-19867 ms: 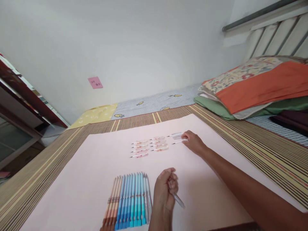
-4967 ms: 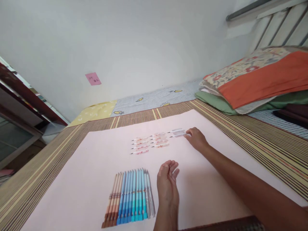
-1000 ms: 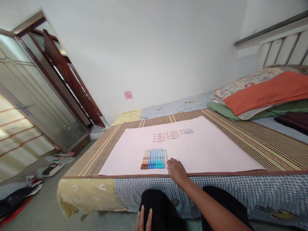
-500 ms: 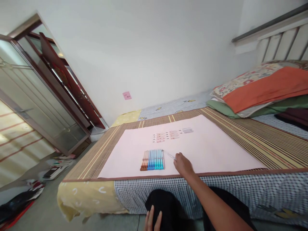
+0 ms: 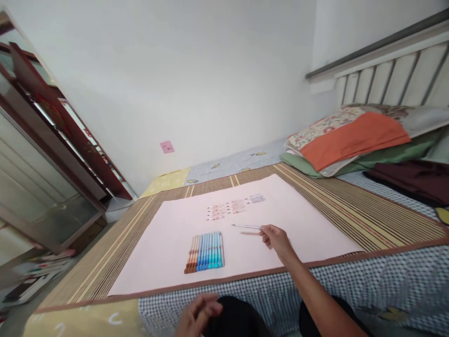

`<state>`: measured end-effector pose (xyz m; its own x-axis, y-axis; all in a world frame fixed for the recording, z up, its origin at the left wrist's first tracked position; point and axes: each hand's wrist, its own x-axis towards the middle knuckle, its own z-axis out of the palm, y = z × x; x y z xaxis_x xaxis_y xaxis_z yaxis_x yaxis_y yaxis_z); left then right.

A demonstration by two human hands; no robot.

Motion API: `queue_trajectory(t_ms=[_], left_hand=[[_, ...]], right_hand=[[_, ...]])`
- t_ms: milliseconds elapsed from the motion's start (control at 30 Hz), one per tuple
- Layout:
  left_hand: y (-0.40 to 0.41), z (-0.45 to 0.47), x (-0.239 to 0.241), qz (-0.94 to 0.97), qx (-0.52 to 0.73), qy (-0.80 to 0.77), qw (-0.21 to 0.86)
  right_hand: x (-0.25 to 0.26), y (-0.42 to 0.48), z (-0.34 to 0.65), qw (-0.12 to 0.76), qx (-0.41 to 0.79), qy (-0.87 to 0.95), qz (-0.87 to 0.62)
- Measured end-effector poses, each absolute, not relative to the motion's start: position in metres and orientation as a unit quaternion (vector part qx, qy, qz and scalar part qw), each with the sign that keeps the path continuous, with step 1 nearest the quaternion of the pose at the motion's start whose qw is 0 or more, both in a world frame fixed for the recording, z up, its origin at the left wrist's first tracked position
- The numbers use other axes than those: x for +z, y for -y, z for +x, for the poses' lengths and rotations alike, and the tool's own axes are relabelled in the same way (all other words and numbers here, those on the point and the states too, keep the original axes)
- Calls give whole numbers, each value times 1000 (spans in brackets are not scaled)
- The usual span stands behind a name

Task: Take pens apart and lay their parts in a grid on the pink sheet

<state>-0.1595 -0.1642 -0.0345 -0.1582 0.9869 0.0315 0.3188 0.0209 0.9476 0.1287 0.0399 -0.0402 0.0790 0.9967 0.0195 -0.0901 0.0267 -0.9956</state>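
Observation:
My right hand (image 5: 275,238) pinches a slim pale pen (image 5: 249,227), its dark tip pointing left. The pen is held over a pink sheet (image 5: 150,248), with its shadow just below. Left of it on the sheet lies a tight row of pens (image 5: 206,252), shading from brown through blue to turquoise, with a greyish one at the right end. Farther back, pale pinkish pens (image 5: 226,209) lie in staggered lines, with greyish ones (image 5: 255,199) at their right. My left hand (image 5: 199,312) is above my knee, fingers loosely bent and apart, nothing visible in it.
The sheet lies on a striped mat (image 5: 87,262) covering a bed. Pillows (image 5: 354,140) and a dark folded cloth (image 5: 409,181) are at the right. Books and papers (image 5: 33,274) lie on the floor at the left, near a door (image 5: 63,103).
My right hand has lifted the pen and swung it level, away from the end of the coloured row. My left hand has risen off my knee. The view has turned right.

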Motion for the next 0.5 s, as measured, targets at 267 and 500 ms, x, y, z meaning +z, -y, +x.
queue_trajectory(t_ms=[267, 500], left_hand=[[7, -80, 59, 316, 645, -472, 511], [-46, -48, 17, 269, 695, -437, 504]], right_hand=[[13, -68, 116, 594, 564, 429, -382], [-1, -77, 98, 605, 581, 395, -375]])
